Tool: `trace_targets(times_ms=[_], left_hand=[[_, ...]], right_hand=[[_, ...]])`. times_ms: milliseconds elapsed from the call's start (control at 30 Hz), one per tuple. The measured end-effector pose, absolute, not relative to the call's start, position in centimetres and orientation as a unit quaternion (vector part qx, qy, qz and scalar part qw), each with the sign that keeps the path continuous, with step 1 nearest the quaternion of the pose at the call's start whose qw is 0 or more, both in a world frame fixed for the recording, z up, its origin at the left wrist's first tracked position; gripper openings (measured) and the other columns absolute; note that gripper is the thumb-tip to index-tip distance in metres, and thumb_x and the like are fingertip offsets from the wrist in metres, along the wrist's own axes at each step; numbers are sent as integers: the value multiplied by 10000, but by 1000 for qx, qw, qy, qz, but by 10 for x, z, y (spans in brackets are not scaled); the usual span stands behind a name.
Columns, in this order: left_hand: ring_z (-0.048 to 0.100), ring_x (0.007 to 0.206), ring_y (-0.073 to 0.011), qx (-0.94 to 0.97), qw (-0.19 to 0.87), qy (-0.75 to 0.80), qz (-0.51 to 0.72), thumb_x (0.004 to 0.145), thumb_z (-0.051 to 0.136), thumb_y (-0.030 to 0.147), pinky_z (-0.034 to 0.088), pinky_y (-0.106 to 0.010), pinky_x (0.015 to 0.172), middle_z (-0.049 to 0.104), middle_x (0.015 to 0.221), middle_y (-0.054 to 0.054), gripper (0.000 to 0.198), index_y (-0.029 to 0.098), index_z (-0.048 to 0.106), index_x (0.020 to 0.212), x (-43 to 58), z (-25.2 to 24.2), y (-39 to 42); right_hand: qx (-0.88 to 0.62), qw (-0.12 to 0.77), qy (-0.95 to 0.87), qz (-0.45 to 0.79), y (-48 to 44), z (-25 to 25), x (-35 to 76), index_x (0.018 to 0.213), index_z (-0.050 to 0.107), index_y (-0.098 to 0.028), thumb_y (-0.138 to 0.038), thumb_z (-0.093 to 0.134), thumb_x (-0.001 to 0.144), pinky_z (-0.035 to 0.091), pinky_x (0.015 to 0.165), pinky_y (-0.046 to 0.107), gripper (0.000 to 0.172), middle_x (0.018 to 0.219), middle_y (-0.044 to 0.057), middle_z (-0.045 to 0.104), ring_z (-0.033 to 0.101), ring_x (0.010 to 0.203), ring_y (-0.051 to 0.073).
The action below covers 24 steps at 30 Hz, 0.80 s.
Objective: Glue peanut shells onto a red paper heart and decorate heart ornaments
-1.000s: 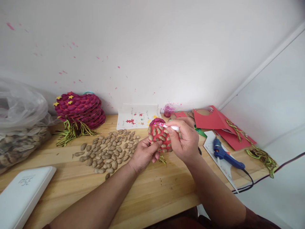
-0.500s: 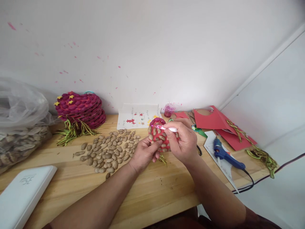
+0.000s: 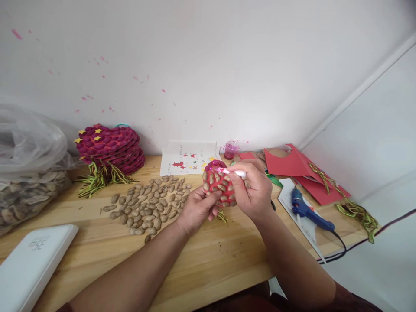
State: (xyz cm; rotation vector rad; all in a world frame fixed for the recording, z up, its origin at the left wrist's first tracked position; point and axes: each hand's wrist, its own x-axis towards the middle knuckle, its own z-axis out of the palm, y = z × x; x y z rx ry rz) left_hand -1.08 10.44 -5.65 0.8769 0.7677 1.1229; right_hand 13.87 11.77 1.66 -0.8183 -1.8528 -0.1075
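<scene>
My left hand [image 3: 199, 207] grips the lower left edge of a red disc [image 3: 216, 188] covered with peanuts, its thumb on the front. Peanuts along the disc's top are painted magenta; those lower down are bare brown. Closed around a white-handled brush [image 3: 238, 173], my right hand [image 3: 255, 190] is at the disc's right side. The pink-stained brush tip touches the upper part of the disc. Yellow-green strings [image 3: 222, 216] hang below it. Part of the disc's right side is hidden behind my right hand.
Loose peanuts [image 3: 147, 210] lie left of my hands, beyond them stacked magenta discs [image 3: 110, 145]. A paint cup [image 3: 231, 150] stands by the wall. Rightward are red card pieces [image 3: 282, 162] and a blue glue gun [image 3: 308, 212] with its cord. A white power bank [image 3: 35, 264] lies front left.
My right hand has shifted slightly right with the brush, and the tip has moved a little right across the disc's upper part. My left hand holds the disc nearly still.
</scene>
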Motion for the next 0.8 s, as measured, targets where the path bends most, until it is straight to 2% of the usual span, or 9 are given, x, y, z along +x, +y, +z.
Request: trace_targets(times_ms=[800], left_hand=[[453,376,-50,379,696,344,505,732,822,466,299,-164,331,632,598,33,379,176,583,785,-11,-58,104]], right_hand=[[-354,530,-770,-29,120,16,140,1015,692,-248,-172,618,953,519,819,402,123,917,36,719,638,888,219]])
